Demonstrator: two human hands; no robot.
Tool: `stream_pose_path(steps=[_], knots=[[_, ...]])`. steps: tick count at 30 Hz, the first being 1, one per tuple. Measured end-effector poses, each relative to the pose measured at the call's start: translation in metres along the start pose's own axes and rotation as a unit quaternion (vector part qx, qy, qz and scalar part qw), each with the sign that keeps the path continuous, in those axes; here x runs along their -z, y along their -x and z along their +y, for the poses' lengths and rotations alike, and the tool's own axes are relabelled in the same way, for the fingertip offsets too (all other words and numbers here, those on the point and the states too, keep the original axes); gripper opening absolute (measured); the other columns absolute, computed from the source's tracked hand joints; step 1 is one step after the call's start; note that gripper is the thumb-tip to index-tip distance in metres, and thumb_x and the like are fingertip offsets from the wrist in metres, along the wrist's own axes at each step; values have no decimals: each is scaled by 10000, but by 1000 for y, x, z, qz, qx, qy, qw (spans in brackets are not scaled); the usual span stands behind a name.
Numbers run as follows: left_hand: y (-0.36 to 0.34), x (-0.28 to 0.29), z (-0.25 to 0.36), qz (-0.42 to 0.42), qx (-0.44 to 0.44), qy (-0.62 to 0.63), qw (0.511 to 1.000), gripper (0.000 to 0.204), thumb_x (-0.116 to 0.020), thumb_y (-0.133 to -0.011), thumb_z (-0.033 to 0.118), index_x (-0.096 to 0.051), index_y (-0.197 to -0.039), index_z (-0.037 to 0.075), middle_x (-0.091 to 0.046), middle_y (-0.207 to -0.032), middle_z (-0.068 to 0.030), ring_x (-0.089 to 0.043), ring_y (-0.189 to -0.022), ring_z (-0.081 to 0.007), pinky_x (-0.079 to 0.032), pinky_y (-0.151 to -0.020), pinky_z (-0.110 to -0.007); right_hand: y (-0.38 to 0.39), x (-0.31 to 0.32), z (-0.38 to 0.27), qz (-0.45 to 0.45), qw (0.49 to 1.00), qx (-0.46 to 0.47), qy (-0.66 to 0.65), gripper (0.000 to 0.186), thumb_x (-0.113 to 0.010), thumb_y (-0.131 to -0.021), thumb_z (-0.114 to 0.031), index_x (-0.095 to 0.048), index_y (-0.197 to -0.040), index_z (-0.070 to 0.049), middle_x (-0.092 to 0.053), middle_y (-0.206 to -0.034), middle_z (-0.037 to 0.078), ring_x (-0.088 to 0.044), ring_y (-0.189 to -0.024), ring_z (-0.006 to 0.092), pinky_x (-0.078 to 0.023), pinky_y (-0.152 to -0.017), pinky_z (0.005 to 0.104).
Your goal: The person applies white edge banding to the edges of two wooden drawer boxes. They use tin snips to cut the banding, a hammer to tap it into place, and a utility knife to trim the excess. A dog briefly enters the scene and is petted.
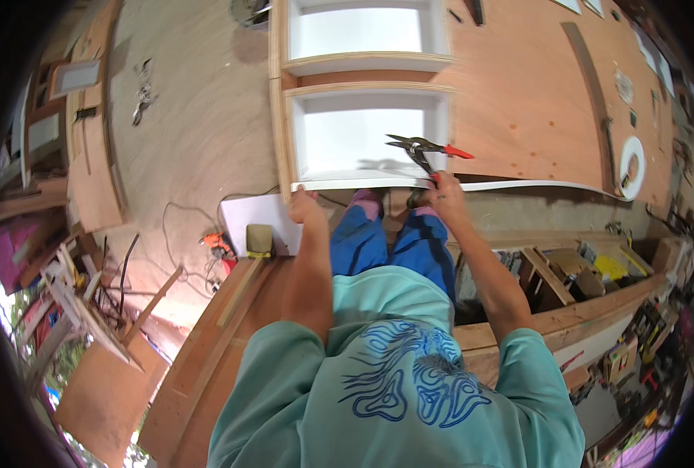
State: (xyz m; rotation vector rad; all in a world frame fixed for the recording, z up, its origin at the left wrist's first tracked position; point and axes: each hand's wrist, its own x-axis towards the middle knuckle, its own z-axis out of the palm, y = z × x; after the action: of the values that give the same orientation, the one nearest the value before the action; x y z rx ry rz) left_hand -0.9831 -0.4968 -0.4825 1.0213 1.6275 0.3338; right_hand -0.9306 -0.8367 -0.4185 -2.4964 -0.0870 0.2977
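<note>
A long white edging strip (355,186) lies along the near edge of a plywood box with a white inside (359,129). At the box's near left corner, my left hand (304,206) pinches the end of the strip. My right hand (445,196) grips one red handle of a pair of snips (417,146) by the near right corner, beside the strip. The snips' other handle stands free, and their dark jaws point left over the box. Rightward the strip runs on to a white roll (632,167) on the plywood bench.
Another white-lined box (355,31) adjoins at the far side. A dark wooden bar (589,93) lies on the bench. To my left are an orange power tool (217,243) with its cord and a stack of scrap wood (74,288). A wooden bin (550,281) stands right.
</note>
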Motion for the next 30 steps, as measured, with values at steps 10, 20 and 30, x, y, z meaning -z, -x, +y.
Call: stream_pose_path(steps=[10, 20, 30], knots=[[9, 8, 15, -89, -42, -53, 994, 183, -636, -911, 131, -584, -893, -44, -612, -791, -119, -632, -666, -230, -551, -522, -320, -5, 5, -6, -14, 1000, -6, -4, 218, -706, -772, -102, -575, -932, -34, -589, -795, 188, -580, -825, 374, -471, -723, 467], [30, -6, 28, -32, 10, -45, 998, 209, -594, -893, 2, -557, -1080, -85, -631, -964, -167, -653, -762, -274, -571, -652, -371, 2, -1, -2, 4, 999, 7, 35, 197, -699, -773, -98, -584, -914, -25, -583, -784, 207, -567, -770, 404, -449, -726, 493], [32, -10, 15, -14, -51, -15, 998, 123, -621, -883, 16, -617, -930, -98, -648, -820, -159, -646, -644, -230, -543, -511, -301, 3, 12, -13, 5, 999, 25, 39, 185, -705, -761, -93, -568, -863, -21, -594, -774, 199, -581, -782, 388, -450, -722, 492]])
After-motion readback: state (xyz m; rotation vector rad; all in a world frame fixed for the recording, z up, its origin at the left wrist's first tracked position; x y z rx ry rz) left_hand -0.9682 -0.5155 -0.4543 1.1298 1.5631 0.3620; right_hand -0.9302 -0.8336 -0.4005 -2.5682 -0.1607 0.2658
